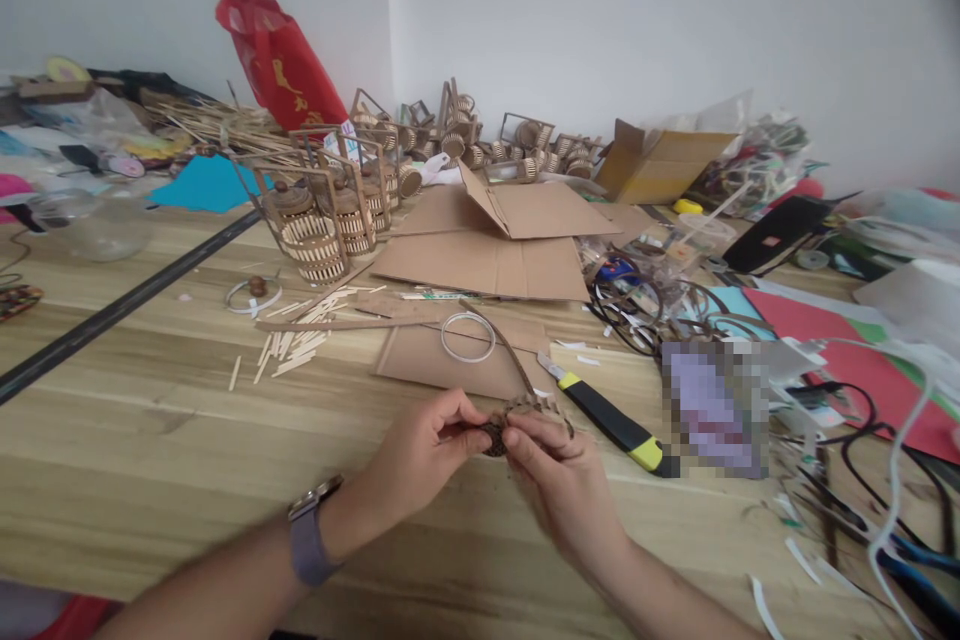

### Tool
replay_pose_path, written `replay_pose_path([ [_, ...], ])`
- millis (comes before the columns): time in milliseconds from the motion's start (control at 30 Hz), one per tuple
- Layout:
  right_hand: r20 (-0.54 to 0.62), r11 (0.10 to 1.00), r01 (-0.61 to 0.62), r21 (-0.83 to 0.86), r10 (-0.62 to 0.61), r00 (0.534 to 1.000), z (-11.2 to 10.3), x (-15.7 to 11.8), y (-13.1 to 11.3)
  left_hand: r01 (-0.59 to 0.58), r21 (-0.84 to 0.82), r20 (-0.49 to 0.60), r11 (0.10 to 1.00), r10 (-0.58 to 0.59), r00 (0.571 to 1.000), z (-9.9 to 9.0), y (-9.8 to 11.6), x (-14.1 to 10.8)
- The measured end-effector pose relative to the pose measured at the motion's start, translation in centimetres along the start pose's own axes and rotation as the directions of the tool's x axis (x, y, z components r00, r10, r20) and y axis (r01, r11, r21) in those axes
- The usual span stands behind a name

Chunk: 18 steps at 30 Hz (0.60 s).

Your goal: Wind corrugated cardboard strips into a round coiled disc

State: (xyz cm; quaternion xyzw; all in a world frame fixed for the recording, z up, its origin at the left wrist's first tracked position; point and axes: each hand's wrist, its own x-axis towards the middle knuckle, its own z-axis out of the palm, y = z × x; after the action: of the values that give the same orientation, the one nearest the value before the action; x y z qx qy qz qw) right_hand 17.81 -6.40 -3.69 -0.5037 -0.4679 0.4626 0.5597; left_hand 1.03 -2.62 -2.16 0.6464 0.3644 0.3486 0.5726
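Observation:
My left hand (427, 450) pinches a small dark brown coil (495, 438) between thumb and fingertips. The coil seems to be the rolled end of a corrugated cardboard strip (541, 406), whose loose part curves over the fingers of my right hand (562, 475). My right hand is also closed, its thumb and forefinger pressing the coil from the right. Just beyond my hands, a flat cardboard piece (442, 370) lies under a white ring (469, 357) and a long thin brown strip (510, 350). To the right rests a black and yellow utility knife (611, 415), its blade extended.
Pale sticks (296, 345) lie scattered at left, before several miniature slatted baskets (319, 250) with tall handles. Folded cardboard (487, 260) covers the middle. A black bar (135, 300) crosses the left side. Cables (896, 460) and coloured paper (832, 330) crowd the right.

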Motion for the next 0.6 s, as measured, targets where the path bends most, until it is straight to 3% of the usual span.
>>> replay_pose_path([
  [200, 0.122, 0.897, 0.232, -0.376, -0.200, 0.972, -0.5, 0.3, -1.4, -0.079, 0.235, 0.040, 0.969, 0.071, 0.997, -0.4, 0.5, -0.1],
  [400, 0.312, 0.802, 0.326, -0.500, -0.184, 0.932, -1.1, 0.7, -1.7, -0.174, 0.442, 0.142, 0.880, 0.124, 0.982, -1.1, 0.5, 0.1],
  [500, 0.251, 0.812, 0.299, -0.501, -0.195, 0.948, -1.1, 0.7, -1.5, -0.136, 0.368, 0.101, 0.920, 0.106, 0.989, -0.8, 0.4, -0.1],
  [600, 0.137, 0.867, 0.232, -0.441, -0.191, 0.972, -0.8, 0.5, -1.5, -0.025, 0.122, -0.023, 0.992, 0.028, 0.999, -0.1, 0.2, -0.2],
])
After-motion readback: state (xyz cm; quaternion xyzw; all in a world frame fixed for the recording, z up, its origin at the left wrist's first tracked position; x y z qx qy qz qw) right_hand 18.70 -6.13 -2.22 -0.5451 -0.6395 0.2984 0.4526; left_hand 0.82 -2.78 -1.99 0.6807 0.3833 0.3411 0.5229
